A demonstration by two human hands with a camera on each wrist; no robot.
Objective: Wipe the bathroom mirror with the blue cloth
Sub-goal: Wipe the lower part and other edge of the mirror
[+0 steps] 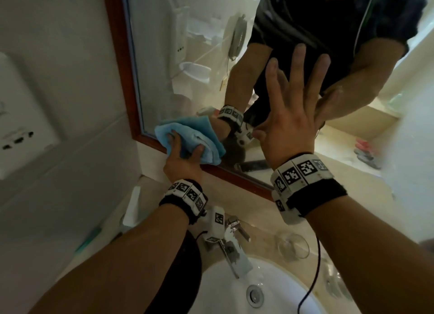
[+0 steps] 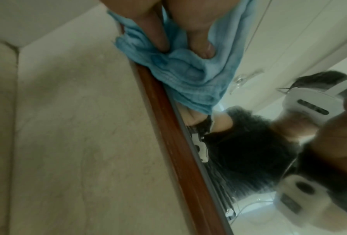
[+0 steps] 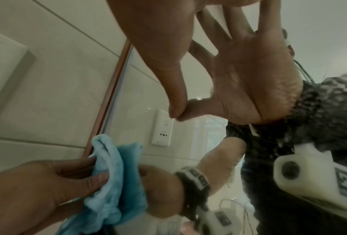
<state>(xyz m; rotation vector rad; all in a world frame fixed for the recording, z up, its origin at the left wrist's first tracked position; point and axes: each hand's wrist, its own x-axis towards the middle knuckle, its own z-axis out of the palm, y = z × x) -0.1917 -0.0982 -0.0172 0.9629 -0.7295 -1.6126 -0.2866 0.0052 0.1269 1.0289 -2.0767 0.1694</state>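
Note:
The blue cloth (image 1: 187, 135) is bunched against the lower left corner of the mirror (image 1: 176, 55), overlapping its brown wooden frame (image 1: 117, 55). My left hand (image 1: 183, 156) grips the cloth and holds it on the glass. In the left wrist view a finger and thumb (image 2: 160, 31) dig into the folds of the cloth (image 2: 188, 71). My right hand (image 1: 291, 111) lies flat on the mirror further right, fingers spread, holding nothing. The right wrist view shows that hand (image 3: 148, 31) touching its reflection, with the cloth (image 3: 116, 174) and left hand (image 3: 37, 182) below.
Below the mirror are a white sink (image 1: 225, 285), a chrome faucet (image 1: 234, 240) and a clear glass (image 1: 293, 245) on the beige counter. A white wall socket (image 1: 21, 125) sits on the tiled wall to the left. A black cable (image 1: 314, 266) hangs from my right wrist.

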